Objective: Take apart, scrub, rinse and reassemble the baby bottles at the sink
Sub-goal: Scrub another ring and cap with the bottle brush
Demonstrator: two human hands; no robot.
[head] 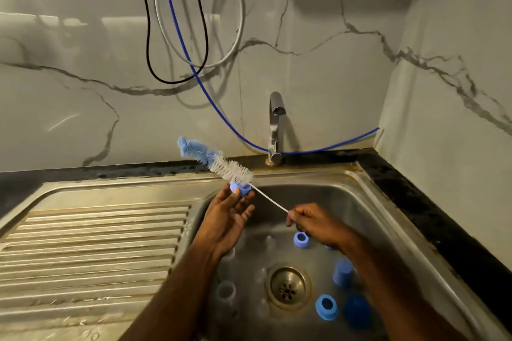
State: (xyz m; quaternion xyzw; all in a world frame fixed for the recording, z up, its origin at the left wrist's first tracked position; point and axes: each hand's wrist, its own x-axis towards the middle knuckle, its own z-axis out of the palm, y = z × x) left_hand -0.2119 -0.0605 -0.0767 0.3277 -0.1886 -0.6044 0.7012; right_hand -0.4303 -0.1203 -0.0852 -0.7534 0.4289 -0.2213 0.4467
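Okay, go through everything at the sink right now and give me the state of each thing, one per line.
Left hand: holds a blue ring at its fingertips.
Right hand: pinches the bottle brush by its wire handle.
Bottle brush: threaded through the ring, bristles and sponge tip sticking out.
Tap: no water running.
Sink: drain open, loose blue bottle parts and clear bottles in the basin.

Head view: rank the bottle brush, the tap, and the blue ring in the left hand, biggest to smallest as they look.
1. bottle brush, longest by far
2. tap
3. blue ring in the left hand, smallest, though partly hidden by fingers
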